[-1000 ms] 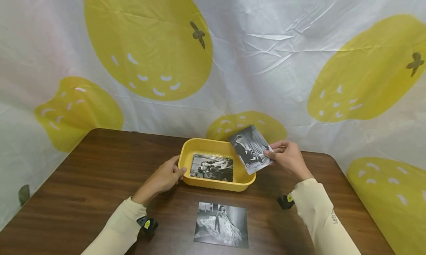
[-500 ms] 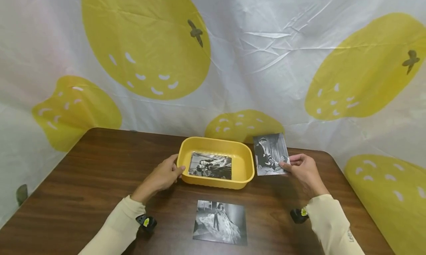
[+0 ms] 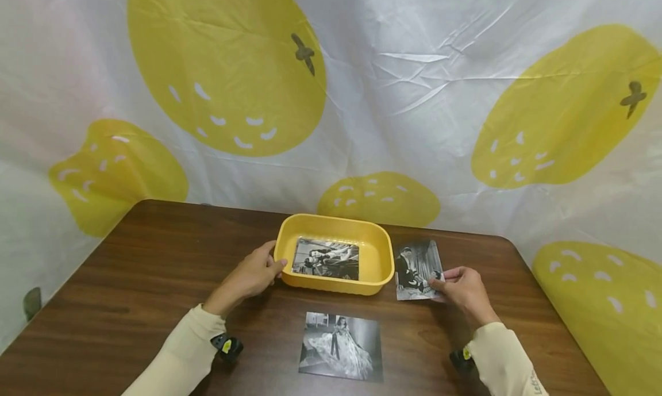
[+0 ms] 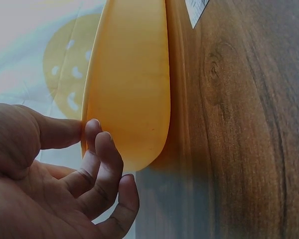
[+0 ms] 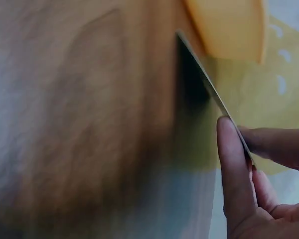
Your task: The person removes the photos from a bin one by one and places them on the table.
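Observation:
A yellow plastic tray [image 3: 376, 258] stands toward the back of the table, with a black-and-white photo [image 3: 327, 259] lying inside on its left. My left hand [image 3: 254, 274] pinches the tray's left rim between thumb and fingers; the left wrist view shows this grip on the tray wall [image 4: 132, 89]. Just right of the tray, my right hand [image 3: 465, 292] pinches another photo [image 3: 415, 269] by its right edge. In the right wrist view that photo [image 5: 209, 84] appears edge-on, tilted, its far edge close to the tabletop. A third photo [image 3: 340, 346], of a figure in a wide gown, lies in front of the tray.
The brown wooden table [image 3: 155, 281] has its back edge against a white curtain [image 3: 393, 97] printed with yellow fruit. Black camera straps sit at both wrists, over cream sleeves [image 3: 176, 350].
My right hand has carried its photo from over the tray's right end out to the right, then down close to the table. My left hand keeps its hold on the tray.

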A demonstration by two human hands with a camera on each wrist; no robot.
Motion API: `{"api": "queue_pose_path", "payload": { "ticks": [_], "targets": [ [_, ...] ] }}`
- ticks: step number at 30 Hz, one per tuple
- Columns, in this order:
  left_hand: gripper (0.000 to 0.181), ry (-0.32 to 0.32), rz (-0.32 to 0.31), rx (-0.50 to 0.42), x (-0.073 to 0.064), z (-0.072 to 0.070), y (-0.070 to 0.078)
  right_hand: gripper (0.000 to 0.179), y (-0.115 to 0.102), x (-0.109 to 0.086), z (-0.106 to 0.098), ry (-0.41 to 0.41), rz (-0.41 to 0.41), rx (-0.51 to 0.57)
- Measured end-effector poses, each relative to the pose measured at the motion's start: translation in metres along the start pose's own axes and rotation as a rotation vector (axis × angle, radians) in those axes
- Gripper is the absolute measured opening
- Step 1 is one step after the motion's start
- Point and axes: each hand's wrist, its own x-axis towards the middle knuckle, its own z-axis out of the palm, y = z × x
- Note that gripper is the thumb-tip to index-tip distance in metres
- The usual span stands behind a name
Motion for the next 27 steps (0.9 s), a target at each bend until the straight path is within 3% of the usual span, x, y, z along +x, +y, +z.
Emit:
{"api": "queue_pose_path", "payload": {
  "ticks": [8, 27],
  "targets": [
    [0.060, -0.001, -0.002, 0.009, 0.000, 0.000, 0.000, 0.042, 0.010, 0.000, -0.006, 0.028, -0.040, -0.394],
    [0.059, 0.006, 0.012, 0.003, -0.001, 0.002, 0.000, 0.043, 0.011, 0.003, -0.010, 0.005, -0.142, -0.650]
  ]
}}
